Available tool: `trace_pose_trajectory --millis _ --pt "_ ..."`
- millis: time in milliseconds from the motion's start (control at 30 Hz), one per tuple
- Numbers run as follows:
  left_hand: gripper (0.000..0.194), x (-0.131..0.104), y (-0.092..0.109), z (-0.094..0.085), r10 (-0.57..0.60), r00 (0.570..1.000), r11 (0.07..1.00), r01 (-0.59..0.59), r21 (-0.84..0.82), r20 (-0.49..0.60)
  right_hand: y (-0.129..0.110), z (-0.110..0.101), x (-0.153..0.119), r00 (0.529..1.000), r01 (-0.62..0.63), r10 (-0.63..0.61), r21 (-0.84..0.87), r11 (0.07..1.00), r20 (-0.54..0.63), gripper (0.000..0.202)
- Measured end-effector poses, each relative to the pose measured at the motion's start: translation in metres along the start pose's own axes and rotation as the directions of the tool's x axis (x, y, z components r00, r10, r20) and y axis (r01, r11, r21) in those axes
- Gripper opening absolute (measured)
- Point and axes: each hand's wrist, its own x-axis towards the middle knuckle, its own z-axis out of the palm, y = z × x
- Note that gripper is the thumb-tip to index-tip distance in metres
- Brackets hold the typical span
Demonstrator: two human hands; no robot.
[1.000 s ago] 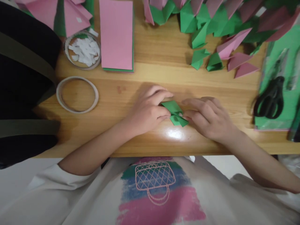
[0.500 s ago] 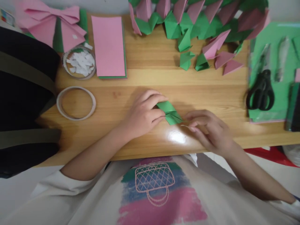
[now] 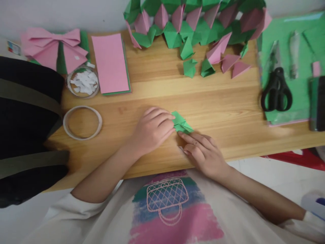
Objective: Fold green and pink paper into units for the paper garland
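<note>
No readable text, brand or number anywhere. Closest candidate: small multicoloured label (image 3: pixel 14 48), left of and slightly below the pink bow (image 3: pixel 52 41); print too small to make out.

Indoor papercraft spot; home or workshop, can't tell. Wooden table (image 3: pixel 149 84) by pale wall (image 3: pixel 104 17); far side pink-green folded-paper piece (image 3: pixel 193 20); left, paper stack (image 3: pixel 111 64), dish of white snippets (image 3: pixel 85 82); right, scissors (image 3: pixel 278 76).

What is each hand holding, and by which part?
The left hand holds the folded green paper by its left end. The right hand touches its lower edge; a pale strip shows at that hand, but whether it is pinched is unclear.
</note>
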Motion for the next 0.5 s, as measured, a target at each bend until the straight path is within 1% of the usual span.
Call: trace_pose_trajectory --millis 100,133,200,267,400,500 --pt "0.005 0.000 0.003 -0.001 0.003 1.000 1.000 -0.003 0.004 0.015 -0.002 0.004 -0.002 0.999 -0.033 0.033 0.020 0.999 -0.019 0.009" --pt "0.006 0.001 0.004 -0.001 0.005 1.000 1.000 -0.005 0.014 0.020 -0.003 0.006 -0.003 0.999 -0.040 0.041 0.033 0.999 -0.031 0.008" --pt "0.015 0.001 0.006 -0.001 0.008 0.999 0.999 -0.009 0.035 0.039 -0.004 0.010 -0.004 0.997 -0.056 0.059 0.057 0.997 -0.050 0.008" --pt "0.021 0.002 0.007 0.000 0.003 0.997 0.998 -0.008 0.059 0.077 -0.004 0.013 -0.005 0.995 -0.073 0.077 0.069 0.995 -0.067 0.007" --pt "0.022 0.001 0.009 0.003 -0.007 0.986 0.990 -0.017 0.140 0.168 -0.005 0.014 -0.005 0.995 -0.076 0.080 0.049 0.996 -0.066 0.011" --pt "0.025 -0.001 0.010 0.004 0.002 0.980 0.972 -0.048 0.229 0.199 -0.006 0.013 -0.005 0.994 -0.088 0.089 0.019 0.996 -0.057 0.016"
